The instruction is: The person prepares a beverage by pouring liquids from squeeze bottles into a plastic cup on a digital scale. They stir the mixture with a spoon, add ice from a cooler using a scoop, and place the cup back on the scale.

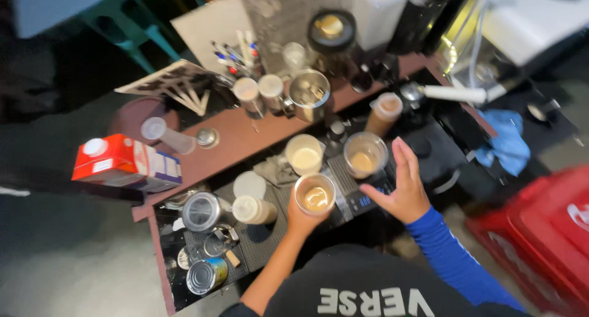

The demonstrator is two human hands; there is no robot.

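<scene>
My left hand point(302, 219) grips a clear plastic cup point(315, 193) holding a brown, milky drink, low over the black mat at the counter's near edge. My right hand point(402, 187) is spread open, fingers apart, just right of a second clear cup point(365, 155) with a light brown drink that stands on a small scale point(362, 197). A third cup point(304, 154) with a pale creamy liquid stands behind the held cup. The right arm wears a blue sleeve.
A red and white carton point(126, 164) lies on the counter's left end. Metal pitchers point(310, 95), lidded bottles point(253, 210), an open tin can point(207, 275) and a jar point(201, 211) crowd the brown counter point(245, 139). A blue cloth point(508, 139) and a red bin point(552, 231) sit to the right.
</scene>
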